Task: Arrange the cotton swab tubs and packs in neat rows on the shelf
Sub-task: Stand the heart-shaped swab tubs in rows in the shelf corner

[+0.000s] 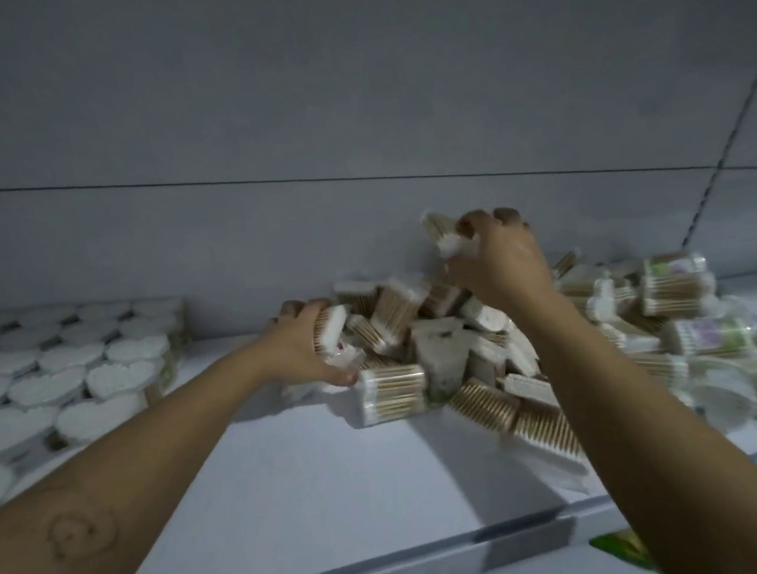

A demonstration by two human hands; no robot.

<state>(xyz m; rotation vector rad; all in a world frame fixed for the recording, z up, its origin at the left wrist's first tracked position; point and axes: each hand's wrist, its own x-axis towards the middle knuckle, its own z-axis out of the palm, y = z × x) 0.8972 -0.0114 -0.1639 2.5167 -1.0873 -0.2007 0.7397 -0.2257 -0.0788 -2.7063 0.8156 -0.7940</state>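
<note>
A: Head view. Left hand?

B: Fingers curled round a cotton swab pack at the left edge of the loose pile, thumb underneath, close to the shelf. Cannot tell whether the pack is clear of the pile.

A: Right hand?

B: High above the pile, in front of the back panel. Fingertips pinch a second pack, held tilted and clear of the heap.

A: Stock positions?

B: The pile runs from mid-shelf to the right, packs lying at all angles, wooden sticks and white tips showing. Heart-shaped tubs stand in close rows at far left, well apart from the pile, with bare shelf between. Round labelled tubs sit at the right end of the pile, at least one on its side.

A: Other?

B: Green packaging shows below the shelf's front edge, lower right. The frame is dim and blurred, so the labels are unreadable.
</note>
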